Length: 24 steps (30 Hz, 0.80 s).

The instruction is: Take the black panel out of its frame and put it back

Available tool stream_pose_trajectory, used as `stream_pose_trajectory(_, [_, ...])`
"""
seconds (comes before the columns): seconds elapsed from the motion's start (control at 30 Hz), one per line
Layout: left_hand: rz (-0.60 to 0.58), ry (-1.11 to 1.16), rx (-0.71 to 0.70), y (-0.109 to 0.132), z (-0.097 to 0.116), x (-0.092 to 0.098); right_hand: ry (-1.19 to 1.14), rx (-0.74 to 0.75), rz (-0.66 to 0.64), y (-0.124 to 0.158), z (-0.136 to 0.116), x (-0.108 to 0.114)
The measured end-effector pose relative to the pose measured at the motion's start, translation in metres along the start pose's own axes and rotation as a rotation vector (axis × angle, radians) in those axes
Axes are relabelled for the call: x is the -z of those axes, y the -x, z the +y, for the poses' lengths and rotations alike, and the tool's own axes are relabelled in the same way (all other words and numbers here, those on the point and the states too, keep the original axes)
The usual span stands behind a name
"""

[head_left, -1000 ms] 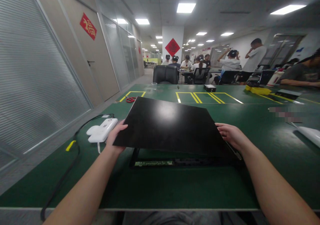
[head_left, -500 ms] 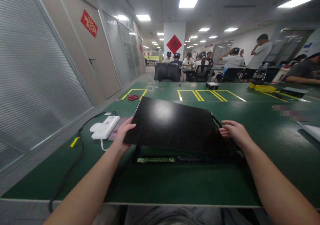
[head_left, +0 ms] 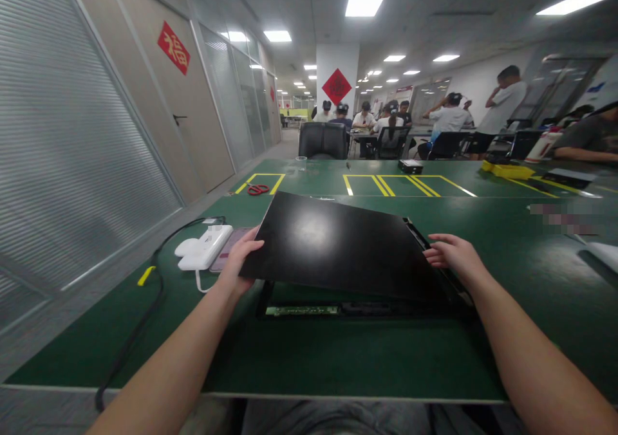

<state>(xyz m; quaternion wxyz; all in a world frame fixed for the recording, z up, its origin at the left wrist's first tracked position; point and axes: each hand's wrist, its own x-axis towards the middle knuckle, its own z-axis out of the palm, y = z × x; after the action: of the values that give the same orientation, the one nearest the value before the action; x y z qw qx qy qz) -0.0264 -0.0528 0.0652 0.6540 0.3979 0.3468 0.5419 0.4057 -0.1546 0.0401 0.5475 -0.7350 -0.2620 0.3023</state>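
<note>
A black flat screen panel (head_left: 333, 245) lies tilted over a dark frame (head_left: 410, 309), its left side raised. Along the frame's near edge a green circuit board strip (head_left: 304, 311) shows. My left hand (head_left: 242, 258) grips the panel's left edge, thumb on top and the other fingers hidden beneath. At the right edge, my right hand (head_left: 451, 255) has its fingers stretched out and apart, with the fingertips against or very near the panel and frame. The panel hides most of the frame's inside.
On the green table (head_left: 357, 364), a white device (head_left: 205, 248) and a phone-like slab (head_left: 229, 248) sit left of my left hand. Red-handled scissors (head_left: 257, 189), a clear cup (head_left: 301, 163) and a yellow object (head_left: 506, 169) are farther off. A black cable (head_left: 145, 319) runs along the left.
The panel's raised left side has sunk very slightly, and a small pale thing now shows past its far edge. Both hands keep nearly the same places.
</note>
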Motion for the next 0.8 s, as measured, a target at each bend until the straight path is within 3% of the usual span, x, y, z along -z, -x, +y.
stream_pose_trajectory(0.47, [-0.038,0.015,0.020,-0.0043,-0.0013,0.0095,-0.050,-0.025,-0.012,-0.0024,0.0036,0.0009])
stream_pose_trajectory(0.8, [-0.015,-0.019,0.042,-0.0010,-0.0025,0.0005,-0.023,-0.004,0.036,-0.0021,0.0030,0.0000])
